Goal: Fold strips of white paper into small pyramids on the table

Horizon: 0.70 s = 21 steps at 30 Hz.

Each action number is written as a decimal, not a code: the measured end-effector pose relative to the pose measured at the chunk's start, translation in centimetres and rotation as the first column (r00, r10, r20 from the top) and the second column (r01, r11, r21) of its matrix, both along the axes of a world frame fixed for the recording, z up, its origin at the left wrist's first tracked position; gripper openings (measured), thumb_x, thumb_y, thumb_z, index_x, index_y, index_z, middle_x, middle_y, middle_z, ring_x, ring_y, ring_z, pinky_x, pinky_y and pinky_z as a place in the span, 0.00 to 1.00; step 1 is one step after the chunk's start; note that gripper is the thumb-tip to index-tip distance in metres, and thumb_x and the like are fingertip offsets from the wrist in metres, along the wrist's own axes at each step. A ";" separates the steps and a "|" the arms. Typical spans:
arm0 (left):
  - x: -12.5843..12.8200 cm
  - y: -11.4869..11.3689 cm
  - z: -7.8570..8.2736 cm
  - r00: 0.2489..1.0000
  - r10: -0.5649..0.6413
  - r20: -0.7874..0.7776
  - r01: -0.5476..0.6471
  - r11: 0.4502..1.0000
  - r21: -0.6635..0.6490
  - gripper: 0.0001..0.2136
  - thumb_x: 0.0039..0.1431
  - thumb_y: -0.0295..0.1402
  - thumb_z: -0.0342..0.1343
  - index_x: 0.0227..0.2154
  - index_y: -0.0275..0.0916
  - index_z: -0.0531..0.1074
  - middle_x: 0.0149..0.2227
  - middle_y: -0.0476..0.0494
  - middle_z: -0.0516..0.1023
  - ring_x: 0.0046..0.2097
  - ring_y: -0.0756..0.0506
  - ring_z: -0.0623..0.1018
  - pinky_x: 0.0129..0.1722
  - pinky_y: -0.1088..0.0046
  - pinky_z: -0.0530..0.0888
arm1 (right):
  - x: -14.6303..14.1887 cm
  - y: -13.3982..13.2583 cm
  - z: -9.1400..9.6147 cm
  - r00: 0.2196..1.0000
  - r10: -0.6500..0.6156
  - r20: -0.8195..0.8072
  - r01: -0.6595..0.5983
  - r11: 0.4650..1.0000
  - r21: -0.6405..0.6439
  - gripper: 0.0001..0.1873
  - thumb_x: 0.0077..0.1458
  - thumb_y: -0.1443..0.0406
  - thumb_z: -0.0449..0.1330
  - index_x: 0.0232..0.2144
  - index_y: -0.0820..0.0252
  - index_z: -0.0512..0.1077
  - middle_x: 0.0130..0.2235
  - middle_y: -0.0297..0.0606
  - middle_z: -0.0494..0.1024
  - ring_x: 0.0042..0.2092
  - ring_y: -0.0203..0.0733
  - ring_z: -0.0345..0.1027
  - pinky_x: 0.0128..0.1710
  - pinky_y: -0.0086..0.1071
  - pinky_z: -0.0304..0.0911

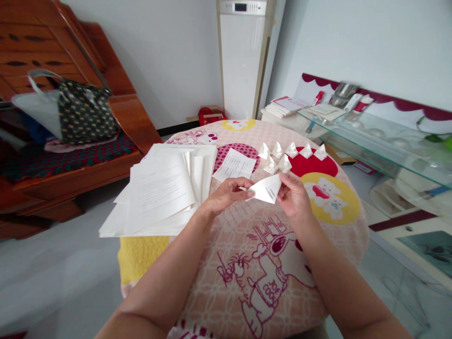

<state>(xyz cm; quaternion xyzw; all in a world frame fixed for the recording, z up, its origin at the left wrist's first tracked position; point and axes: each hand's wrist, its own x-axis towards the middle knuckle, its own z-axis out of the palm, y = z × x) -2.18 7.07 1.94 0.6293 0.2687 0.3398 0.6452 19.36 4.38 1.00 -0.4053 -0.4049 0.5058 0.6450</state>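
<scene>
Both hands hold one small folded piece of white paper (266, 189) above the table. My left hand (226, 195) pinches its left corner with fingers closed. My right hand (294, 195) grips its right edge, fingers closed. Just beyond the hands lies a single printed sheet (235, 164). Several small folded white paper shapes (291, 151) sit in a row further back on the table.
A round table with a pink cartoon cloth (268, 263) bears a big stack of white paper sheets (162, 188) at the left. A wooden bench with a patterned bag (84, 113) stands left. A glass shelf unit (381, 136) is on the right, a white floor appliance (243, 56) behind.
</scene>
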 end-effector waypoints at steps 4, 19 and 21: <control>0.2 0.1 -0.4 0.996 -0.025 0.082 0.031 0.997 -0.077 0.15 0.43 0.33 0.72 0.35 0.36 0.79 0.34 0.46 0.79 0.35 0.49 0.75 0.35 0.74 0.71 | 0.3 0.7 -0.7 0.999 -0.028 -0.042 0.029 0.999 0.019 0.20 0.48 0.50 0.70 0.24 0.54 0.67 0.19 0.27 0.69 0.18 0.32 0.59 0.15 0.28 0.55; 0.2 -1.2 1.3 0.946 0.084 0.315 -0.051 0.992 -0.113 0.17 0.47 0.39 0.71 0.34 0.40 0.70 0.27 0.49 0.75 0.29 0.49 0.75 0.31 0.72 0.75 | -2.1 -0.5 -0.1 0.978 0.195 -0.073 -0.198 0.980 -0.031 0.12 0.47 0.55 0.67 0.27 0.56 0.72 0.28 0.35 0.79 0.28 0.39 0.72 0.26 0.32 0.70; 0.2 -1.1 1.3 0.949 0.108 0.295 -0.084 0.992 -0.092 0.16 0.51 0.42 0.69 0.33 0.39 0.70 0.25 0.50 0.74 0.27 0.51 0.73 0.29 0.73 0.72 | -1.9 -0.5 -0.1 0.982 0.189 -0.009 -0.189 0.980 -0.065 0.09 0.44 0.58 0.66 0.25 0.57 0.73 0.25 0.34 0.78 0.25 0.39 0.71 0.23 0.31 0.68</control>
